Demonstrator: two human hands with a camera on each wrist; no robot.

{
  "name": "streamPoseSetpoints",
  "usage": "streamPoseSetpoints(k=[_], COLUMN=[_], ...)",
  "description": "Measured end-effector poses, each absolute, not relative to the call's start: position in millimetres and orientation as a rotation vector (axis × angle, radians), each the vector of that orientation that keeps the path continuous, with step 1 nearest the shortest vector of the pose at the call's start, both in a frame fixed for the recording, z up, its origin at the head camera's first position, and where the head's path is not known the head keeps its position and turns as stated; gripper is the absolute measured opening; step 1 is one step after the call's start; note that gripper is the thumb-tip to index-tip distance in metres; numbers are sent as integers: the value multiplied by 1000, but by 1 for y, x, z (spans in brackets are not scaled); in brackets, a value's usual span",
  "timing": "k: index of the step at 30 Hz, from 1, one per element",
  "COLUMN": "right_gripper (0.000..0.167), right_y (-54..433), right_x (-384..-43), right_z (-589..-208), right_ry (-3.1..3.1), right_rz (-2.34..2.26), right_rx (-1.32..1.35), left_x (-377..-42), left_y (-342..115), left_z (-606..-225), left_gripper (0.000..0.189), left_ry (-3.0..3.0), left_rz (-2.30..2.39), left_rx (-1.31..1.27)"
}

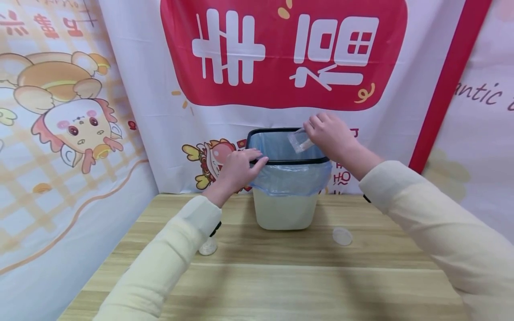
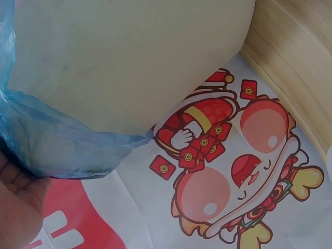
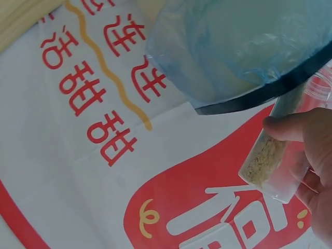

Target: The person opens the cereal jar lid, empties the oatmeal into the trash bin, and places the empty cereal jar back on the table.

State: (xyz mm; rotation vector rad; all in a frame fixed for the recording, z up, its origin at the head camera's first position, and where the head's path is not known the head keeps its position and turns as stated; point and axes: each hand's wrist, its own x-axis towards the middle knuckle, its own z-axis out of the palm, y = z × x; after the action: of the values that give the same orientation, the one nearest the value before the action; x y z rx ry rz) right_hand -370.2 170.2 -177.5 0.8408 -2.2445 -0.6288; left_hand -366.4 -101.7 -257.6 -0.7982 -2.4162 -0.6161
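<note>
A cream trash bin [image 1: 286, 211] with a black rim stands upright on the table, lined with a bluish plastic bag [image 1: 293, 178]. My left hand [image 1: 238, 170] grips the bin's rim at the left side, its fingers over the edge. In the right hand [image 1: 331, 136] is a clear plastic jar [image 3: 270, 161], held tilted over the bin's right side with its mouth toward the inside. Tan, flaky bits lie along the jar's wall in the right wrist view. The bottom of the bin's inside is hidden.
A round clear lid [image 1: 342, 236] lies on the wooden table [image 1: 281, 290] right of the bin. Beside the left sleeve sits a small whitish container [image 1: 208, 246], partly covered by the arm. Printed cloth [image 1: 136, 89] hangs behind and at the sides.
</note>
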Motion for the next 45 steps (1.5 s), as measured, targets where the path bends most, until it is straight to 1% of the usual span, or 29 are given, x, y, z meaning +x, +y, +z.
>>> streamPoseSetpoints(k=[8,45], right_gripper=[71,74], right_y=[170,165], right_x=[-372,-374], right_z=[-183,-186], right_ry=[-2200,-1993], right_rz=[-809,-1061], right_rx=[827,843], left_x=[-366,-365], left_y=[-101,-102], left_z=[-258,-257], left_gripper=[40,40], left_ry=[-2424,-2433], left_rz=[-617,-617], left_rx=[-792,-782])
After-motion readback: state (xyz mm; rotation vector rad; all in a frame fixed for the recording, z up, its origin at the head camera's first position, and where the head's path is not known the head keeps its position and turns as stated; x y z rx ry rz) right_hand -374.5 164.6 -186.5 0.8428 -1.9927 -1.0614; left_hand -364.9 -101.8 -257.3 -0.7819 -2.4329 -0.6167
